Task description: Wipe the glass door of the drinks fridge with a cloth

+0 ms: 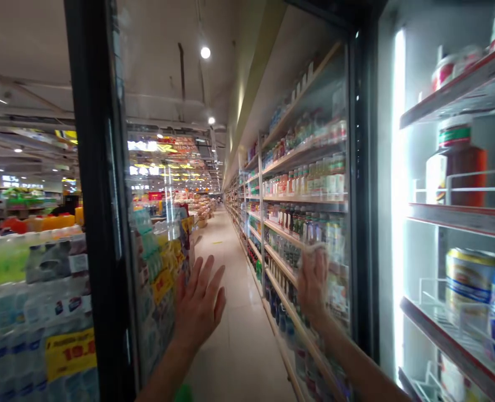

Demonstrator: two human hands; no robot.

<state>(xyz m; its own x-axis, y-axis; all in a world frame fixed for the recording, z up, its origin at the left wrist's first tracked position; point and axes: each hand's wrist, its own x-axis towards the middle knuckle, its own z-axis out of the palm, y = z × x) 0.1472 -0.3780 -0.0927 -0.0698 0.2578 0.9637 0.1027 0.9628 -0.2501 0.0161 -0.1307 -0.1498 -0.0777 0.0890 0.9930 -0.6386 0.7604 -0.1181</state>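
An open glass cooler door (119,223) with a black frame stands in front of me, and the aisle shows through its pane. My left hand (199,298) is raised at the glass with its fingers spread and nothing in it; whether the palm touches the pane I cannot tell. Closer to the hinge side, my right hand (313,282) is closed around a pale cloth (314,248) at the glass. Motion blurs this hand a little, and most of the cloth is hidden behind the fingers.
At right, the lit cooler shelves (461,215) hold a dark red bottle (465,167) and cans (469,279). Stacked packs of bottled drinks (33,312) with a yellow price sign (71,354) stand left of the door. Beyond the glass, a long aisle floor (231,262) runs beside shelves of bottles.
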